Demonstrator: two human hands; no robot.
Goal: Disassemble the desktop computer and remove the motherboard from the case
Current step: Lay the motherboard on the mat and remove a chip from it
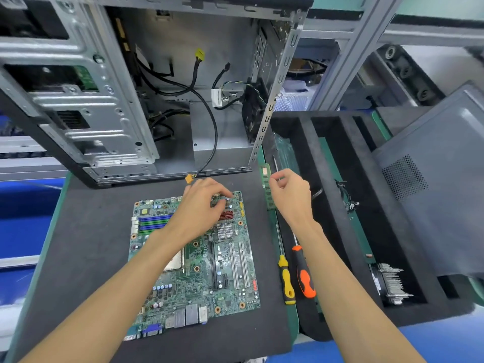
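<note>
The green motherboard (209, 271) lies flat on the black foam mat (86, 244), in front of the open grey computer case (110, 121). The case stands behind it with loose black cables (213, 132) hanging inside. My left hand (201, 205) is over the board's far right corner, its thumb and fingers curled and pinching a small part there. My right hand (288, 195) is off the board's right side. Its thumb and forefinger pinch the edge of a green RAM stick (268, 195) that lies along the mat's right edge.
A yellow-handled screwdriver (286, 279) and an orange-and-black one (303, 273) lie right of the board, under my right forearm. A black foam tray (327, 153) at the right holds a finned heatsink (392, 286) and a small cable. The grey side panel (440, 192) leans at the far right.
</note>
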